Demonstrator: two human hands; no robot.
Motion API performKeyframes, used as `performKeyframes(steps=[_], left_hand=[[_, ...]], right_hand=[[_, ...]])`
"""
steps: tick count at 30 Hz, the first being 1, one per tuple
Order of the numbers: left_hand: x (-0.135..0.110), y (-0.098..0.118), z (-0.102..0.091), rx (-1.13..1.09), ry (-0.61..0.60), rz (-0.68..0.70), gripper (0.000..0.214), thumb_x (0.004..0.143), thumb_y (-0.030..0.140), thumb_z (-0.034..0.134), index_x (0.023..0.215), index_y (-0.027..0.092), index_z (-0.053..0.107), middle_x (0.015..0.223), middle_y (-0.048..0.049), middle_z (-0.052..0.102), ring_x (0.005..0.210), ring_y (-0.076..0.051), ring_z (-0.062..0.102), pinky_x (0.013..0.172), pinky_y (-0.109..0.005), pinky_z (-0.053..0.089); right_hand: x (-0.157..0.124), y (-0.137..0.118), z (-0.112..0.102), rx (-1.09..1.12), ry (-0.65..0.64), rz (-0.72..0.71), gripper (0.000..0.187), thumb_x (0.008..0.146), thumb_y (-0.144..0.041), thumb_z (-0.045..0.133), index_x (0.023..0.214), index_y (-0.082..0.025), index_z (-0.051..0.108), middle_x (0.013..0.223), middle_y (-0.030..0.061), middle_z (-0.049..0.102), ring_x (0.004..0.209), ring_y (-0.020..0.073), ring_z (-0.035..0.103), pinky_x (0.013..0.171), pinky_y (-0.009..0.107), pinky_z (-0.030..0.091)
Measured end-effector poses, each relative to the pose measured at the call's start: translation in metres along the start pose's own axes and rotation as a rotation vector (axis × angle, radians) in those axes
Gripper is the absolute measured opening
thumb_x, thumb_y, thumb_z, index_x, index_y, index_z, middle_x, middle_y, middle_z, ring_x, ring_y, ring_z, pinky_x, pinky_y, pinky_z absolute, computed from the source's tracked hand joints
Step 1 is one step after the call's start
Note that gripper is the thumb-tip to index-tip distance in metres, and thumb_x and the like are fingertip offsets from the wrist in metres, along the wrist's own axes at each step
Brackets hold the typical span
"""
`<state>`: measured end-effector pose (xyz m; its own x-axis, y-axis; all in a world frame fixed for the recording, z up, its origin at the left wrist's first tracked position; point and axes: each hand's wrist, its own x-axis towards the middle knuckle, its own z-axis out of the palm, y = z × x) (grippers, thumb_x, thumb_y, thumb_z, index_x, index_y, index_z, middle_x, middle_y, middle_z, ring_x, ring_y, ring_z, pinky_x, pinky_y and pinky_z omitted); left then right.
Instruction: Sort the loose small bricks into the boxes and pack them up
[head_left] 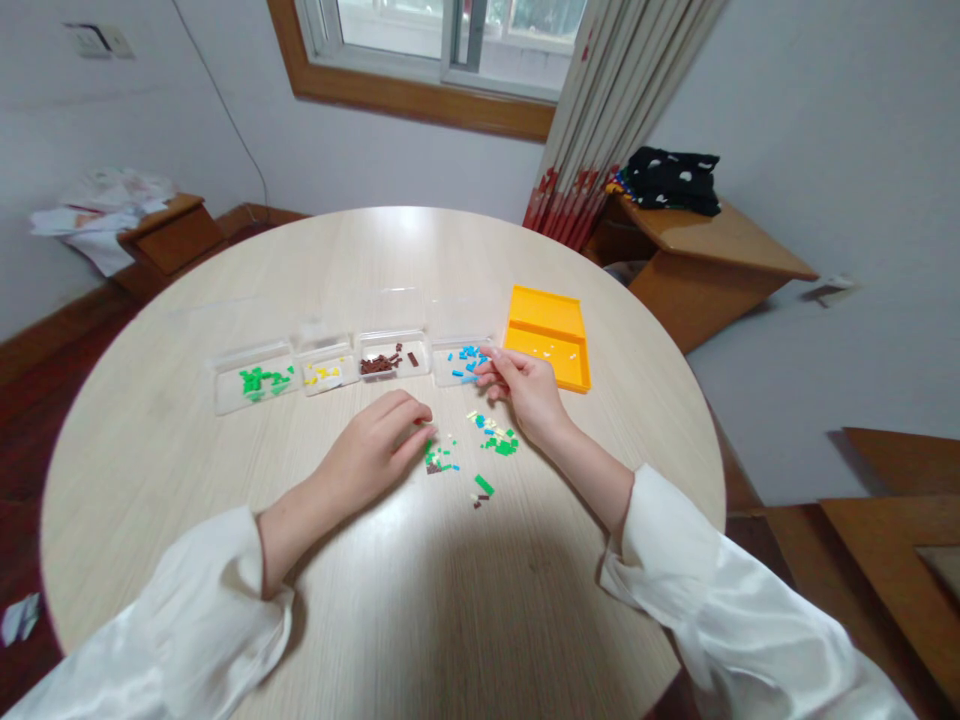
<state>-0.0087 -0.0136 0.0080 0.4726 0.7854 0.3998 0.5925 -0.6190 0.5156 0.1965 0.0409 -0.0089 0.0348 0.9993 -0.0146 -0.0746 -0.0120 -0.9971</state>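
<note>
My left hand [381, 440] rests on the table, its fingers loosely bent and the thumb a little apart, with nothing visible in it. Its fingertips are beside a loose cluster of small green, white, blue and brown building bricks [438, 458]. My right hand [529, 392] is over the right edge of a clear tray [444, 378] of blue bricks [469, 355]. Its thumb and fingers are drawn together in a pinch; whatever they hold is too small to make out. Below it lies another cluster of green, cream and blue bricks [499, 440].
Clear trays hold green bricks [262, 382], yellow bricks [322, 374] and brown bricks [381, 361]. Behind my right hand stands an opened yellow box [549, 312] with a few white pieces. Nearer me lie a long green brick [484, 485] and small brown bricks [481, 499] on the round table [420, 620].
</note>
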Motion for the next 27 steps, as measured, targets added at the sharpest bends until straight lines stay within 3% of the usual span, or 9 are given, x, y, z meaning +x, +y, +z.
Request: performKeyframes(steps=[5,8,11,19,27], left_hand=[[0.0,0.0,-0.001,0.0,-0.015,-0.008,0.013,0.087,0.023,0.049,0.082,0.017,0.059,0.08,-0.0043,0.062,0.075,-0.014,0.056,0.069,-0.027,0.046],[0.0,0.0,-0.001,0.0,-0.023,-0.006,0.012,0.087,0.022,0.049,0.082,0.017,0.058,0.08,-0.0041,0.061,0.075,-0.014,0.056,0.068,-0.027,0.045],[0.0,0.0,0.0,0.003,-0.039,-0.005,0.012,0.087,0.022,0.048,0.081,0.017,0.058,0.079,-0.0038,0.061,0.075,-0.014,0.056,0.068,-0.026,0.045],[0.0,0.0,0.0,0.003,-0.056,-0.009,0.014,0.088,0.021,0.047,0.08,0.017,0.058,0.079,-0.0036,0.06,0.074,-0.014,0.055,0.068,-0.027,0.044],[0.0,-0.001,0.001,0.005,-0.057,-0.001,0.014,0.088,0.021,0.047,0.08,0.016,0.058,0.078,-0.0036,0.06,0.073,-0.014,0.055,0.067,-0.026,0.044]], right_hand=[[-0.009,-0.018,-0.009,-0.228,-0.219,-0.096,0.034,0.067,-0.049,0.071,0.072,-0.015,0.068,0.061,-0.0007,0.06,0.053,0.0074,0.05,0.05,0.022,0.04],[-0.012,-0.026,-0.019,-0.424,-0.424,-0.068,0.022,0.068,-0.036,0.072,0.067,-0.014,0.066,0.056,-0.0026,0.055,0.051,0.0068,0.045,0.048,0.021,0.035],[-0.013,-0.026,-0.026,-0.518,-0.536,-0.051,0.016,0.069,-0.029,0.069,0.066,-0.014,0.066,0.052,-0.0046,0.049,0.049,0.0059,0.042,0.046,0.02,0.031],[-0.011,-0.021,-0.026,-0.658,-0.579,-0.094,0.008,0.068,-0.021,0.068,0.07,-0.014,0.067,0.056,-0.0042,0.051,0.052,0.0066,0.044,0.048,0.02,0.032],[-0.011,-0.021,-0.025,-0.605,-0.58,-0.104,0.013,0.074,-0.027,0.064,0.071,-0.014,0.064,0.059,-0.0029,0.053,0.055,0.0079,0.046,0.052,0.021,0.034]])
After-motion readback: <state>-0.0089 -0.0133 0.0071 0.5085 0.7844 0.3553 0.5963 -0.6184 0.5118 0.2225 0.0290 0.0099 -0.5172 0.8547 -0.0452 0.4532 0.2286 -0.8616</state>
